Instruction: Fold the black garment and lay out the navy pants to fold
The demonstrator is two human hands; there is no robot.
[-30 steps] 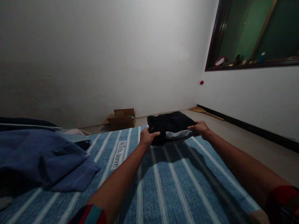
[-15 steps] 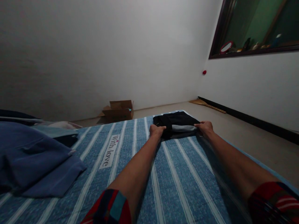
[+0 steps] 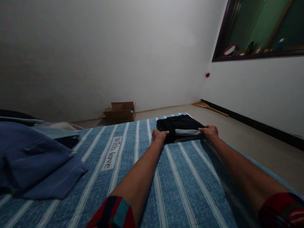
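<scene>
Clothing point(image 3: 42, 161), blue and rumpled, heaped at left on bedspread point(image 3: 133, 171), blue with white stripes. Lettered patch point(image 3: 111, 154), "With love", lies flat. Beyond the edge, cardboard box point(image 3: 121, 116) open on pale floor point(image 3: 237, 133), by a grey-white wall point(image 3: 118, 57). Left hand point(image 3: 160, 136) grasps near-left corner of folded black garment point(image 3: 185, 122), which rests on the bedspread's far end, grey strip point(image 3: 186, 132) along its near side. Right hand point(image 3: 210, 131) pinches its near-right corner. Farther right: straw-coloured broom point(image 3: 209, 108) on the floor beside black skirting point(image 3: 261, 125), red object point(image 3: 207, 75) on the wall above, dark-framed window point(image 3: 256, 31), round mirror point(image 3: 230, 50) and bottles point(image 3: 279, 45) along its sill.
</scene>
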